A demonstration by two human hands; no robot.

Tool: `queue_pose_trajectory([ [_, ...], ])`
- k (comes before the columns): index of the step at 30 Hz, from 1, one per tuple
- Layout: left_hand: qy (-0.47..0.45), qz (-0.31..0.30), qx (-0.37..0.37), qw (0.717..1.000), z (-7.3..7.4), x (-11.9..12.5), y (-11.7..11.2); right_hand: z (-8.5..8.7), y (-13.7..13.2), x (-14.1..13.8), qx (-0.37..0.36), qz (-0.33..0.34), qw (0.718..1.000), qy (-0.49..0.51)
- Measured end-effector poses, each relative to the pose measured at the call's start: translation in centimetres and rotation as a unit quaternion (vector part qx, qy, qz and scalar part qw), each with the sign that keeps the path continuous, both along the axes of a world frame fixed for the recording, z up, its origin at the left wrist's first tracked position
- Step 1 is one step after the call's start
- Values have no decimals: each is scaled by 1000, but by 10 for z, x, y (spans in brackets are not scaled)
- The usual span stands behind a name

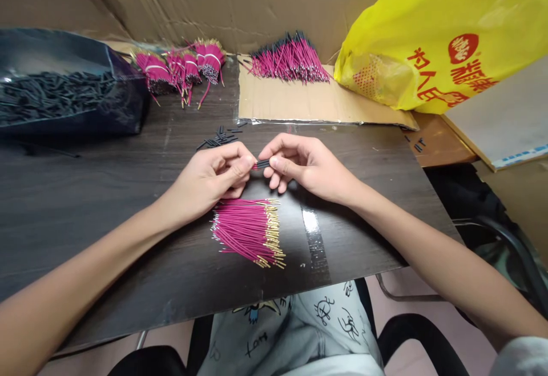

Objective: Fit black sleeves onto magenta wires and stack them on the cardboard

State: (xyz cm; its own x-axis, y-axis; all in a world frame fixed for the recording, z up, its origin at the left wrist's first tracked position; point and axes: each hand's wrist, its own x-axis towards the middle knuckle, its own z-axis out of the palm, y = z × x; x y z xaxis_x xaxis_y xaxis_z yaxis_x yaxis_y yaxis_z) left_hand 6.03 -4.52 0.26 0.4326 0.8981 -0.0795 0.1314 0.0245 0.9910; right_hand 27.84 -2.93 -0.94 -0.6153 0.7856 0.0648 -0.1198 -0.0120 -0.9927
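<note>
My left hand [214, 179] and my right hand [306, 165] meet over the dark board [85, 210], both pinched on one short magenta wire with a black sleeve [261, 164] on it. The left thumb and forefinger grip the magenta end; the right fingers hold the black sleeve. Just below the hands lies a loose pile of magenta wires with gold tips [250, 232]. A few loose black sleeves [220, 138] lie beyond the hands.
A dark bag of black sleeves [60, 93] sits at far left. Banded bundles of magenta wires [184, 68] and a heap of sleeved wires [291, 59] on cardboard [317, 105] lie at the back. A yellow plastic bag [449, 33] stands at right.
</note>
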Motion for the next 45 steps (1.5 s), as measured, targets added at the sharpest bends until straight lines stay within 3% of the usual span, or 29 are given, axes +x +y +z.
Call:
queue_pose_trajectory([
  [4,-54,13,-29,998,-2,1,-1,0,-2,-1,0,-16,1000,19],
  [9,-2,-17,10,1000,-1,-3,-1,1,-1,0,5,-12,999,32],
  [16,54,-59,27,996,2,-3,-2,-1,7,10,-73,72,995,22],
  [20,99,-69,76,990,5,-3,-3,0,10,14,-90,119,989,10],
  [27,205,-52,197,957,4,-5,-5,-2,11,12,-92,115,989,14],
  [38,132,-39,163,977,7,-2,-3,-2,14,14,-104,129,985,52],
  [45,137,-53,167,975,2,-3,-2,-3,10,9,-94,95,990,38],
])
